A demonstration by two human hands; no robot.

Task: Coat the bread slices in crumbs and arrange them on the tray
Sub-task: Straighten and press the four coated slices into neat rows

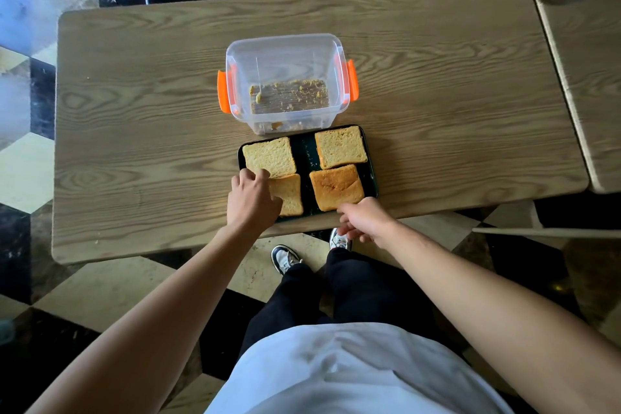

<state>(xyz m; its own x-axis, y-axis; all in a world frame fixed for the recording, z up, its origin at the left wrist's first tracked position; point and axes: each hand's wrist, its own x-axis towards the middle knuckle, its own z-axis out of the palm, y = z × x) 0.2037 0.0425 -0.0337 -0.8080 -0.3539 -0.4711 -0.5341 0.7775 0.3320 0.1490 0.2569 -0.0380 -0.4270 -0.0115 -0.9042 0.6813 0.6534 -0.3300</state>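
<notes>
Pale wood grain covers the table [134, 131], and the single head view looks straight down on it. Take the dark tray [306, 153] as the landmark: it sits close to the table's near edge, its near rim just short of the drop to the floor. Four bread slices lie on it in two rows of two. The far-left slice [268, 156] and the far-right slice [340, 146] are pale gold; the near-right slice [337, 187] is a deeper orange-brown; the near-left slice [289, 193] is partly covered by a hand and tucked under the far-left slice's near edge. A bare dark strip of tray runs between the two columns.

Touching the tray's far rim stands one clear plastic container [285, 77] with two orange clips, lid off, only scattered crumbs left on its bottom.

The left hand [253, 198] rests over the tray's near-left corner, fingers curled and laid on the near-left slice, the thumb reaching to the far-left slice's edge. The right hand [364, 220] hangs at the tray's near-right corner, right over the table's edge, fingers loosely curled downward with the fingertips at the near-right slice's edge; whether it pinches anything I cannot tell.

Left and right of the tray the tabletop is open wood all the way to its rounded ends. A second table [581, 77] adjoins on the right.
</notes>
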